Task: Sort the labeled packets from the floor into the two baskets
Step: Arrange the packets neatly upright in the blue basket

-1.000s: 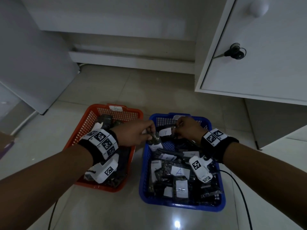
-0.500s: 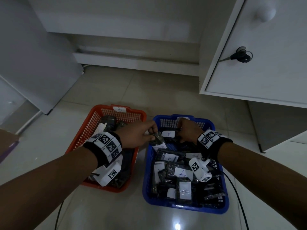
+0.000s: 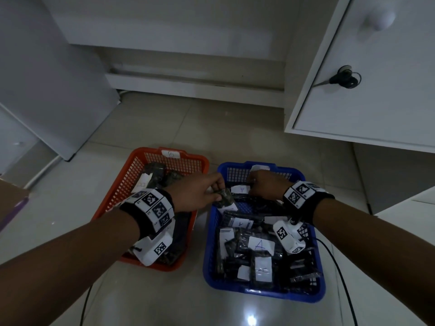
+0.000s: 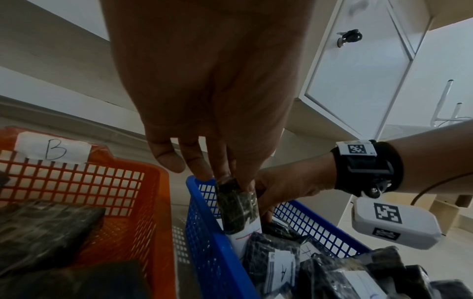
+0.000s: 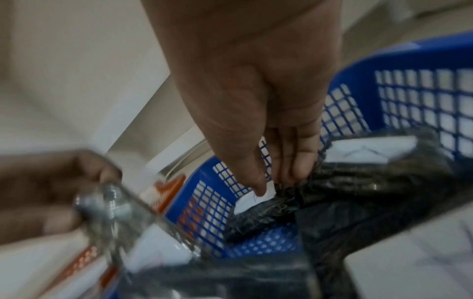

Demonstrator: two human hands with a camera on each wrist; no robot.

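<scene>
two baskets side by side on the floor: red basket on the left with a "b" tag, blue basket on the right, full of dark packets with white "a" labels. left hand over the gap between the baskets, at the blue one's near-left corner, pinching a small dark packet by its top end between thumb and fingertips. in the left wrist view, packet hanging nearly straight up and down, long way pointing down into the blue basket, a white label with a red mark at its low end, low end down among the other packets, just inside the blue wall. little finger of the left hand loose and sticking out, not on the packet. red basket close beside, holding a few dark packets too. right hand at the far end of the blue basket, fingers bent down onto a dark bag. in the right wrist view, right hand with fingertips bunched on the crinkled edge of that bag, thumb next to them; looks like a pinch, bag lying flat and long across the basket. white cupboard up on the right, key in its door. black cords on the floor by both arms.
</scene>
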